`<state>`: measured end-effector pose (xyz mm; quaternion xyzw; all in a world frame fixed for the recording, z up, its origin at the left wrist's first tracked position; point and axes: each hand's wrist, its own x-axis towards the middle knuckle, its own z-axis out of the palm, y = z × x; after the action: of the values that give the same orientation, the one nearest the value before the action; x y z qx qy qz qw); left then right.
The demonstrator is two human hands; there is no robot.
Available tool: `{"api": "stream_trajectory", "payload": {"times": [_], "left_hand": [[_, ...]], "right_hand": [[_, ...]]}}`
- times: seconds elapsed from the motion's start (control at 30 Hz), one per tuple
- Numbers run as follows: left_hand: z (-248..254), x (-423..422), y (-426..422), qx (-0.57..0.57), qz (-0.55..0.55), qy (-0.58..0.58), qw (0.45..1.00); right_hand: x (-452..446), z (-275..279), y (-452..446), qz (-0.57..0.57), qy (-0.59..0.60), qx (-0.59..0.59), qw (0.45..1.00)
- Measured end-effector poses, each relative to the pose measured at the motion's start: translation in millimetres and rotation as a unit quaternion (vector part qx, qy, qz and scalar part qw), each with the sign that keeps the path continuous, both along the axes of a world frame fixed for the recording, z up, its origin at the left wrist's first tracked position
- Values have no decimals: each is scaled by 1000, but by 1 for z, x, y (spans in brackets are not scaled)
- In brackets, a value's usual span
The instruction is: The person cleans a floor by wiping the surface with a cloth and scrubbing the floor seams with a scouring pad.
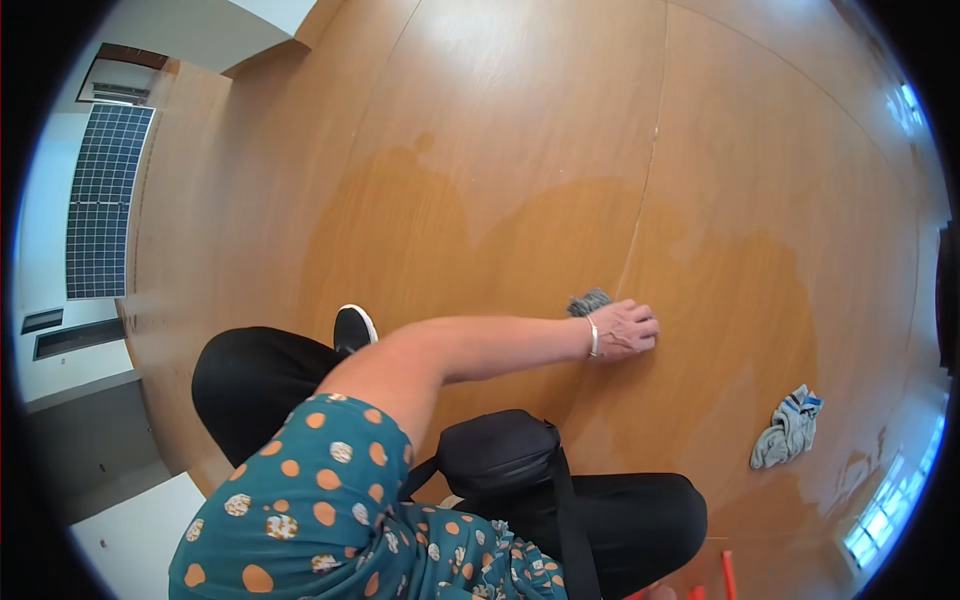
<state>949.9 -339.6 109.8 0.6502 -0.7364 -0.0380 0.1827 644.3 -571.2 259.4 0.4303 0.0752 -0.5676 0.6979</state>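
My left hand (625, 330), a pale band at its wrist, reaches across to the right and presses down on the brown wooden surface (500, 110). Its fingers are curled over a grey fibrous wad (590, 302), whose frayed end sticks out beside the knuckles. A small patch of skin shows at the bottom edge, by some red pieces (728, 572); it may be part of my right hand, but its fingers cannot be made out. Darker, damp-looking patches (390, 215) spread over the surface beyond my left hand.
A crumpled grey cloth with blue and white edging (788, 430) lies to the right. My black bag (497, 452) rests between my bent knees. A black shoe (353, 329) is at the left. White walls and a dark gridded panel (108, 200) stand far left.
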Motion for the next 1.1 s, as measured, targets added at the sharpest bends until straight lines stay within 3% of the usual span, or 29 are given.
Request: {"api": "stream_trajectory", "payload": {"times": [0.13, 0.27, 0.4, 0.5, 0.57, 0.73, 0.97, 1.03, 1.1], "left_hand": [[9, 100, 57, -8, 64, -54, 996], [-7, 204, 52, -59, 149, -63, 985], [-17, 288, 41, -47, 225, -163, 959], [-15, 345, 78, -32, 321, -155, 934], [-13, 367, 110, -32, 326, -136, 935], [-58, 272, 116, -20, 316, 36, 948], [-31, 365, 84, -96, 371, -8, 924], [-34, 367, 92, 91, 418, -36, 903], [-40, 355, 116, 291, 445, -64, 845]], "right_hand": [[17, -1, 51, 47, 84, 11, 995], [49, -3, 102, 95, 149, 30, 984], [55, -2, 152, 134, 216, 70, 965], [42, 17, 182, 157, 282, 102, 941], [27, 31, 199, 177, 328, 129, 919], [0, 80, 224, 238, 427, 172, 855], [-21, 102, 253, 303, 487, 169, 802], [-23, 101, 255, 324, 497, 161, 788], [-30, 107, 264, 350, 506, 170, 770]]}}
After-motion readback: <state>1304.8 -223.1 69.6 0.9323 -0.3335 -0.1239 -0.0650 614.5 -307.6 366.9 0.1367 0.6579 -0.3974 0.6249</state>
